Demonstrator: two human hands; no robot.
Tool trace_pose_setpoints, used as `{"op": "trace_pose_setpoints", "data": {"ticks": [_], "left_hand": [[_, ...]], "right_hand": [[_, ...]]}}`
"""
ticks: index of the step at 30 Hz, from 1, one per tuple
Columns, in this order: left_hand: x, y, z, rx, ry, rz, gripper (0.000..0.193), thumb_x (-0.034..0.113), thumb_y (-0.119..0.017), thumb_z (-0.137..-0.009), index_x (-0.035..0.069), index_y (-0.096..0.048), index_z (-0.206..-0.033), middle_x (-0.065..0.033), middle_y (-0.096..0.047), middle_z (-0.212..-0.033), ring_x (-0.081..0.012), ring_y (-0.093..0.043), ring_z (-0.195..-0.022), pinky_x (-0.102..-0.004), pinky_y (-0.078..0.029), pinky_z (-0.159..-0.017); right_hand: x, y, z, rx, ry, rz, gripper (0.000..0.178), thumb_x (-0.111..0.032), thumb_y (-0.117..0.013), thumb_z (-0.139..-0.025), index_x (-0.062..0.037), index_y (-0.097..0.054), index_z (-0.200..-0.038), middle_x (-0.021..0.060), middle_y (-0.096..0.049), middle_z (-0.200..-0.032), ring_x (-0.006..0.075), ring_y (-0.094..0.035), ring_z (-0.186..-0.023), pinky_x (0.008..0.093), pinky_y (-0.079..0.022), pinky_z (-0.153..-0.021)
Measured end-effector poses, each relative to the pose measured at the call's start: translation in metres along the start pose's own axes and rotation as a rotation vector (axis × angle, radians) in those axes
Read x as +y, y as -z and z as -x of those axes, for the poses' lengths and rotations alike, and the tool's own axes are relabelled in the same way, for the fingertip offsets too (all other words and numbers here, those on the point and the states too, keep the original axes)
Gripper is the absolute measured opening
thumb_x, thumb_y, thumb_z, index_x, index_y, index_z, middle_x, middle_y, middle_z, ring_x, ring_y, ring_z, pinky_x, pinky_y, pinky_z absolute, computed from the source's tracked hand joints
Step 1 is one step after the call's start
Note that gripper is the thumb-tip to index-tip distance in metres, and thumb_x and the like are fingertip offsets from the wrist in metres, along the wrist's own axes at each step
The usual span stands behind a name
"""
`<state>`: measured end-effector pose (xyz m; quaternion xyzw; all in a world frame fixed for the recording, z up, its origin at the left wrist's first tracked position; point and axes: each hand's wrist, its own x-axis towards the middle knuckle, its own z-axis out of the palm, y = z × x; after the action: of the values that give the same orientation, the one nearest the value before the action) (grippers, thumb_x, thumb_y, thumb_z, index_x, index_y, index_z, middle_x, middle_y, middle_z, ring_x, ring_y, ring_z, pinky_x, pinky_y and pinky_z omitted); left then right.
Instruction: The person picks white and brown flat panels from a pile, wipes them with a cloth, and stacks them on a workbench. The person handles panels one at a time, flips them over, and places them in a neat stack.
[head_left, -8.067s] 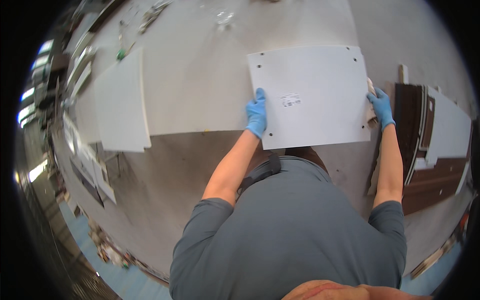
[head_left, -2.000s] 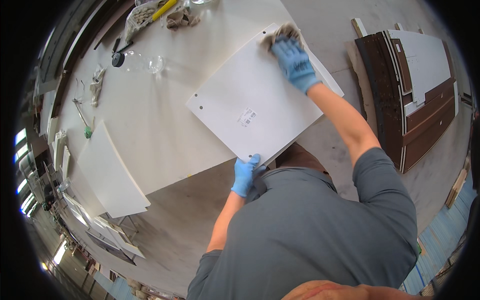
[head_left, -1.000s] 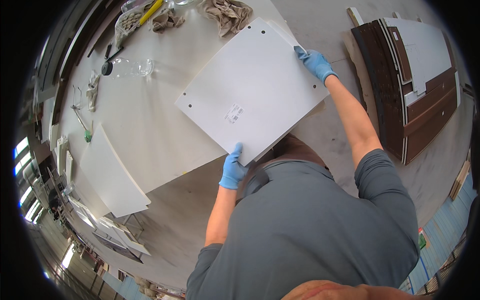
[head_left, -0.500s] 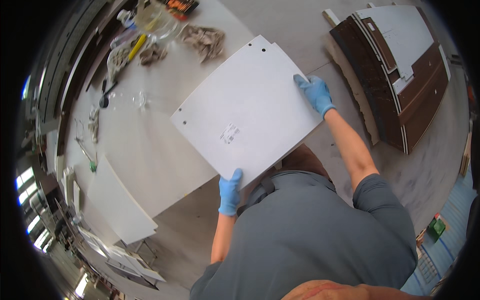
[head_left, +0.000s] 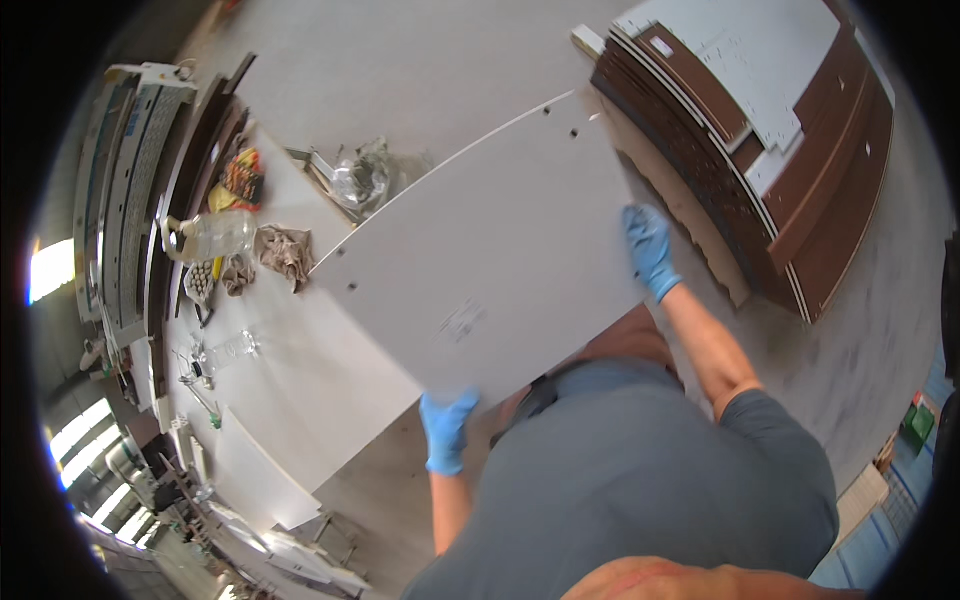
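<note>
A flat white panel [head_left: 500,235] is held up in front of my body, over the near right end of the work table. It has a pair of small dark holes at each of two corners and a blurred label on its face. My left hand [head_left: 447,430], in a blue glove, grips the near left corner, thumb on the upper face. On the right edge my right hand [head_left: 649,250], gloved too, is closed round the panel. The fingers under the panel are hidden.
A stack of brown and white panels [head_left: 790,150] lies on the floor to the right. On the white table [head_left: 320,400] stand a clear jug [head_left: 222,236], crumpled rags [head_left: 285,255] and a clear bottle [head_left: 232,348]. Another white panel [head_left: 258,475] lies at the near left.
My view has turned and my body has shifted toward the floor stack, carrying the white panel with both hands. The table and its items now appear further left.
</note>
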<state>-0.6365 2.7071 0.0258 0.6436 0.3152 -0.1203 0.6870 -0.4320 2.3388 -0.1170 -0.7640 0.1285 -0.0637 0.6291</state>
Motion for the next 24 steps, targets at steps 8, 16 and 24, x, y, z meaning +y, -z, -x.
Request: {"op": "trace_pose_setpoints", "data": {"ticks": [8, 16, 24], "left_hand": [[0.058, -0.178, -0.092, -0.146, 0.068, -0.006, 0.067, 0.015, -0.086, -0.080, -0.004, -0.056, -0.138, -0.0112, -0.067, -0.127, -0.0204, -0.063, -0.114, -0.0361, -0.053, -0.098], [0.136, -0.199, -0.208, -0.038, 0.063, 0.081, 0.063, 0.011, -0.082, -0.079, -0.003, -0.058, -0.136, -0.0103, -0.068, -0.123, -0.0229, -0.065, -0.112, -0.0376, -0.052, -0.098], [0.312, -0.195, -0.429, -0.121, -0.161, 0.203, 0.041, 0.024, -0.067, -0.100, -0.003, -0.064, -0.131, -0.0081, -0.068, -0.121, -0.0204, -0.062, -0.113, -0.0359, -0.050, -0.098]], "right_hand": [[-0.020, 0.151, -0.127, 0.098, -0.191, 0.402, 0.064, -0.054, -0.054, -0.107, 0.0039, -0.064, -0.082, 0.0127, -0.060, -0.070, 0.0191, -0.054, -0.068, 0.0385, -0.048, -0.066], [-0.041, 0.065, -0.286, 0.078, -0.036, 0.349, 0.065, -0.056, -0.052, -0.107, 0.0008, -0.056, -0.075, 0.0146, -0.051, -0.066, 0.0208, -0.045, -0.064, 0.0422, -0.044, -0.063], [-0.118, -0.057, -0.495, 0.169, -0.082, 0.317, 0.065, -0.059, -0.053, -0.104, -0.0001, -0.062, -0.078, 0.0225, -0.058, -0.072, 0.0274, -0.055, -0.065, 0.0436, -0.048, -0.067]]}}
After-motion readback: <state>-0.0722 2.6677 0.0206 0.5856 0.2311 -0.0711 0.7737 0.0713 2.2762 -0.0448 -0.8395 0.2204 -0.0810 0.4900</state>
